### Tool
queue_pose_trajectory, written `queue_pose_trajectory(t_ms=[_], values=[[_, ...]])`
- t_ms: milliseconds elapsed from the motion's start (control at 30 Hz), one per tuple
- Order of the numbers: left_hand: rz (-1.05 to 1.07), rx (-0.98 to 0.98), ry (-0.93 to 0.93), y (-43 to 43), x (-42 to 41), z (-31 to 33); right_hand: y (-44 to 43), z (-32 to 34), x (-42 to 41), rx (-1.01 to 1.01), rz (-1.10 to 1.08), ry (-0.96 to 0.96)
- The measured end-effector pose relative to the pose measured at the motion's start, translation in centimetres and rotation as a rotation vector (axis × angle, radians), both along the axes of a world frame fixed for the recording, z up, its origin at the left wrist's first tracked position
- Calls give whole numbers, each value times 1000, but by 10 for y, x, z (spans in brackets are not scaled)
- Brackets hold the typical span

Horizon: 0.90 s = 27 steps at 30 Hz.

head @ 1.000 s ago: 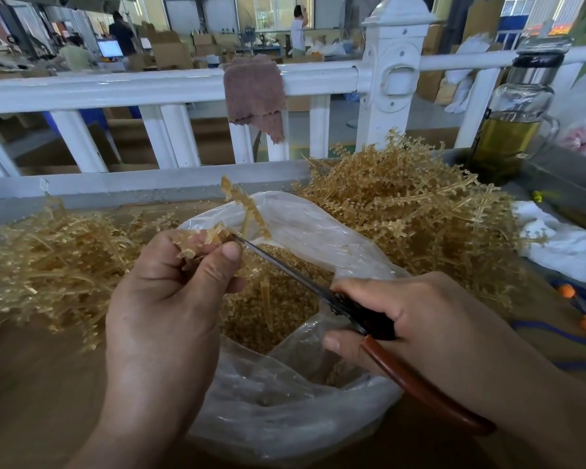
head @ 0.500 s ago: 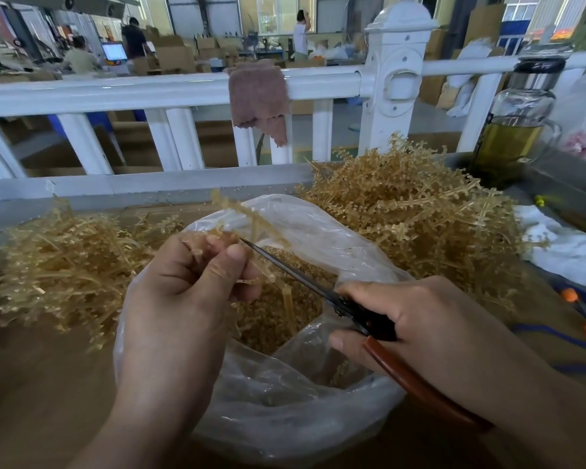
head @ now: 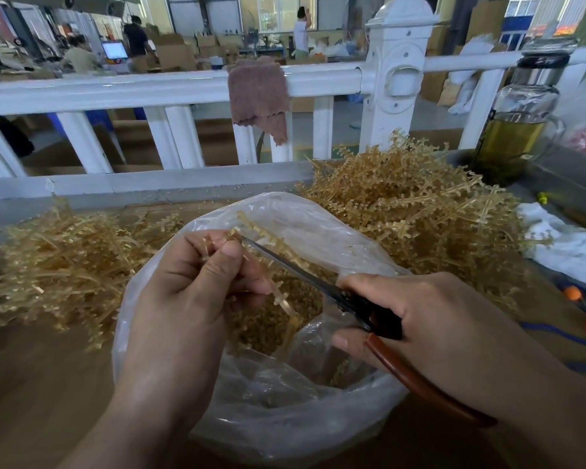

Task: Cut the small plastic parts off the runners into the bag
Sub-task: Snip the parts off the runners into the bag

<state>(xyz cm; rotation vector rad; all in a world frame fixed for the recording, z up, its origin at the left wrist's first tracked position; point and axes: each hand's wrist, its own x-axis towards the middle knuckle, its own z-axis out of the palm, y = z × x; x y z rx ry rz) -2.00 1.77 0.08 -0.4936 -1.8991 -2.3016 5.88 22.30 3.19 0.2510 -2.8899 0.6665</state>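
My left hand [head: 190, 292] pinches a tan plastic runner [head: 268, 238] above the open mouth of a clear plastic bag [head: 278, 414]. The runner's upper branch carries small parts and slants up to the right; a bare stem hangs below my fingers. My right hand [head: 430, 319] grips scissors [head: 318, 282] with a black pivot and red-brown handles. The thin blades look nearly closed, and their tip lies against the runner at my left thumb. Cut tan parts [head: 285, 319] fill the bag's bottom.
A heap of tan runners [head: 410, 211] stands behind the bag at the right; another runner heap [head: 58, 265] lies at the left. A white railing [head: 170, 89] with a brown rag [head: 257, 96] borders the brown table. A glass bottle [head: 518, 120] and white cloth [head: 569, 245] sit far right.
The runner's upper branch has tipped from near upright to slanting right and low over the blades. My left hand turned slightly; the scissors stayed at the runner.
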Motion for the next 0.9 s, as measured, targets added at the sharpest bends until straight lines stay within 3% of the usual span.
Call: queue_pose_trajectory(t_ms=[533,900], values=[[-134,218,-193,2,-1,5,1,2,0,78,-36,-16],[-179,289,-223,0,-3,4,-2,2,1,96,-36,-6]])
